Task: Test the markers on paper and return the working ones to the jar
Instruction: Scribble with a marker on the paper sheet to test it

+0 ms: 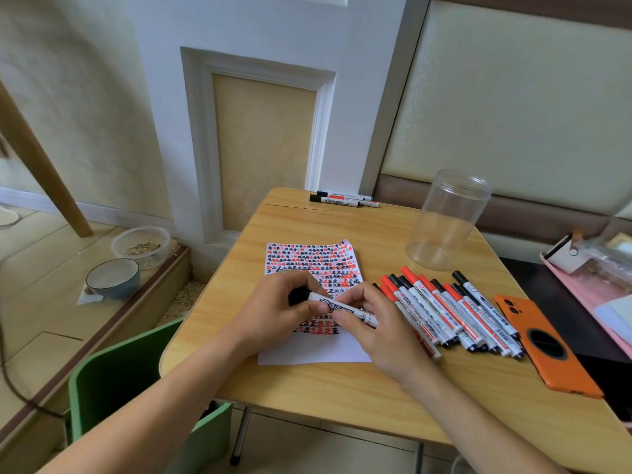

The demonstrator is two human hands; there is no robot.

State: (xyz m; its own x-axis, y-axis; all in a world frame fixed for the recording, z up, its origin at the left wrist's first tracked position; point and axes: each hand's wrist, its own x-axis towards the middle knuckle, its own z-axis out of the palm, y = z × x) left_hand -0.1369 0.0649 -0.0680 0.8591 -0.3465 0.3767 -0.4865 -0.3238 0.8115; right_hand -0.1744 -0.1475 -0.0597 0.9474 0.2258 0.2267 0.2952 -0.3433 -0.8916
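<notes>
Nearest the camera, both hands meet over the lower half of the white sheet of paper (314,352), which is covered in rows of red and black test marks. They share one white-barrelled marker with a black cap (337,307). The left hand (273,311) is curled shut around the capped end, its fingers hiding most of the cap. The right hand (376,331) pinches the barrel between thumb and fingertips, its other fingers loosely bent. The marker's long axis runs nearly level, from the left hand up and left to the right hand down and right, so cap and barrel lie on one line between the two grips. As I judge it, the coming move turns on that line: pulling the hands apart along it would free the cap, pushing them together would seat it. Whether the cap is fully on now I cannot tell.

Just beyond the right hand's knuckles, to its outer side, lies the heap of red-capped and black-capped white markers (448,313), fanned with caps pointing away and toward the left. The right hand is plainly the nearer one to it. Past the heap on that same side rests an orange phone case (547,347).

Farther from the right hand, forward and outward, the clear plastic cylindrical jar (448,218) stands upright and looks empty, so no marker has yet gone back. It too is on the right hand's side.

Farthest, straight ahead of both hands at the wooden table (342,398) edge by the wall, a small set-aside group of markers (343,199) lies crosswise.
</notes>
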